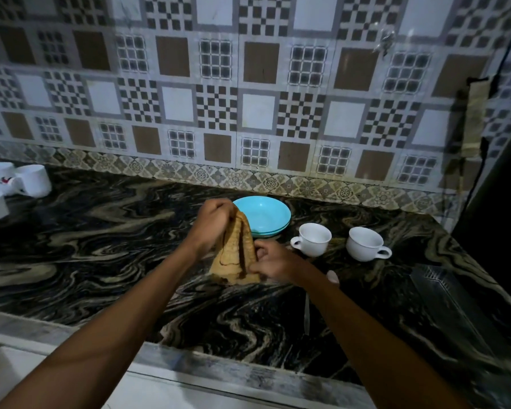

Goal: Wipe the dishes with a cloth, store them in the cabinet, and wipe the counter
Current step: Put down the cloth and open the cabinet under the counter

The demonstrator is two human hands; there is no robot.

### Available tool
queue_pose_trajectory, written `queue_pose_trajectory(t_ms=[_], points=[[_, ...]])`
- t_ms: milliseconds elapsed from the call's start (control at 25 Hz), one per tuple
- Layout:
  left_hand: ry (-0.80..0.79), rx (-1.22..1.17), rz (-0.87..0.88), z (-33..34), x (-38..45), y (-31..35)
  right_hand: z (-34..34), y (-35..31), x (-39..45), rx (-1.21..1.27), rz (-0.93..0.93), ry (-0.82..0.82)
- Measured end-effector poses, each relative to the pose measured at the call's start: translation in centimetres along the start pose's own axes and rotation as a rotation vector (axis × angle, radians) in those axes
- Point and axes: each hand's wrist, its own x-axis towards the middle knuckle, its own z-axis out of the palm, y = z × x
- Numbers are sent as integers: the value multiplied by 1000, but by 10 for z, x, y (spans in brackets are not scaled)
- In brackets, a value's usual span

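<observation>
Both hands on the cloth above the worktop, dishes waiting behind.

The left hand (214, 222) bunches the top of the tan cloth (236, 252) in curled fingers, lifting it so it hangs in a cone, while the right hand (273, 261) pinches its lower edge, low over the middle of the dark marbled worktop (101, 246). Just behind the cloth, towards the back edge, sit stacked turquoise plates (266, 215). Right of them stand two white cups (313, 239) and (366, 243), apart from each other. Far off at the back-left corner stands a white mug (34, 180).
</observation>
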Motion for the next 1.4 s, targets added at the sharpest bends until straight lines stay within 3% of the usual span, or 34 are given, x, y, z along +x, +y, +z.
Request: queue_pose_trajectory(t_ms=[80, 200, 320, 440, 520, 680, 760, 960, 1120, 1240, 1400], points=[[44, 102, 48, -11, 2, -5, 5, 12, 10, -183, -36, 58], [117, 504, 104, -36, 10, -24, -2, 11, 18, -323, -38, 258], [67, 692, 114, -56, 15, -42, -13, -4, 24, -484, -74, 415], [78, 866, 238, -61, 9, -58, -11, -14, 27, -688, -136, 471], [-2, 1016, 240, -61, -5, -71, -4, -2, 26, -873, -140, 387], [-412, 1392, 43, -49, -43, -105, 31, 45, 10, -1077, 2, -41], [-442, 1407, -38, -41, -54, -116, 41, 56, -1, -1053, 24, -96], [-391, 1467, -76, -28, -60, -108, 44, 54, -9, -1051, 38, -51], [-337, 1460, -23, -11, -62, -105, 38, 56, -14, -966, 78, -81], [-314, 1353, 84, 15, -60, -96, 18, 63, -23, -890, 117, 45], [-400, 1175, 144, 70, -59, -82, -22, 76, -54, -880, 268, 261]])
